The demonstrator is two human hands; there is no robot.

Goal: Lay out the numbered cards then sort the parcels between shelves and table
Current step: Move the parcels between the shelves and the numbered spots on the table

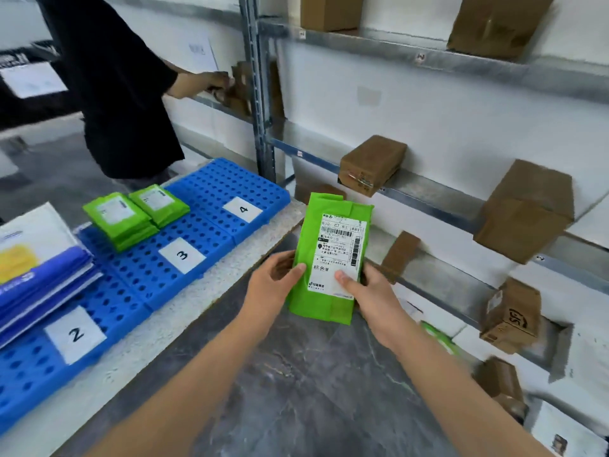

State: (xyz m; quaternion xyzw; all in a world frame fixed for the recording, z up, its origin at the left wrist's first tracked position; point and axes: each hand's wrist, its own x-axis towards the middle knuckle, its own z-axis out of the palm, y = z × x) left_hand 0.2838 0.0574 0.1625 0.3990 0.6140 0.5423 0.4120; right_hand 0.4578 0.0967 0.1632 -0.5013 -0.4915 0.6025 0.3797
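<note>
A green parcel [324,232] with a white shipping label is held upright between the table and the shelves. My left hand [273,285] grips its lower left edge and my right hand [369,291] grips its lower right edge, both thumbs on the label. On the table lie blue perforated trays [217,186] bearing white numbered cards 2 [75,334], 3 [182,254] and 4 [243,209]. Two stacks of green parcels [131,216] rest on the tray behind card 3. Blue and white parcels [39,268] are piled behind card 2.
Metal shelves [428,196] on the right carry brown cardboard boxes [372,164] on several levels, plus white and green parcels low down. A person in a black shirt [115,87] stands at the far left shelf, reaching onto it. The grey floor [296,390] lies below my arms.
</note>
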